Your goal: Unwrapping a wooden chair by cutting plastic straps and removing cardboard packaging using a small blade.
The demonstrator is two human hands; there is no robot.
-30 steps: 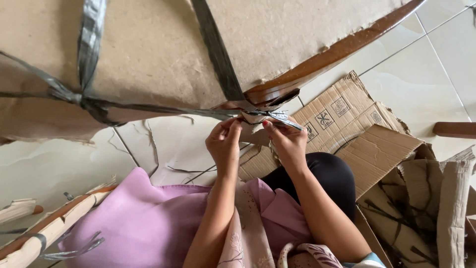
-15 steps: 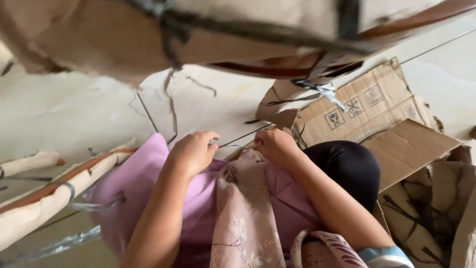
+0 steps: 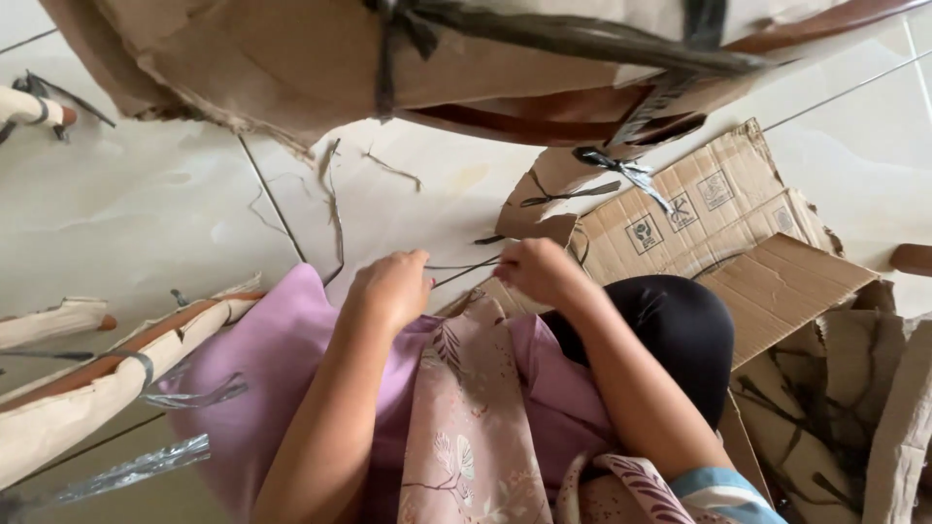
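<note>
My left hand (image 3: pixel 390 288) and my right hand (image 3: pixel 540 271) are low over my lap, each pinching one end of a thin dark strap (image 3: pixel 464 268) stretched between them. Above them hangs a large piece of wooden furniture wrapped in cardboard (image 3: pixel 291 68), bound with dark plastic straps (image 3: pixel 582 34). A dark red wooden edge (image 3: pixel 544 107) shows under the wrapping. A loose strap end (image 3: pixel 626 175) dangles from it to the right of my hands. My lap is covered by pink cloth (image 3: pixel 282 359) and a floral scarf (image 3: pixel 466 427).
Flattened cardboard (image 3: pixel 718 213) lies on the pale tiled floor (image 3: pixel 146 204) to the right, with torn cardboard pieces (image 3: pixel 854 388) at the far right. A wrapped wooden leg (image 3: pixel 107 369) lies at the lower left, another wrapped piece (image 3: pixel 29 107) at the upper left.
My hands have come down from the strapped edge of the wrapped furniture to my lap, with a strap piece between them. The view has tilted, so the furniture sits higher in frame.
</note>
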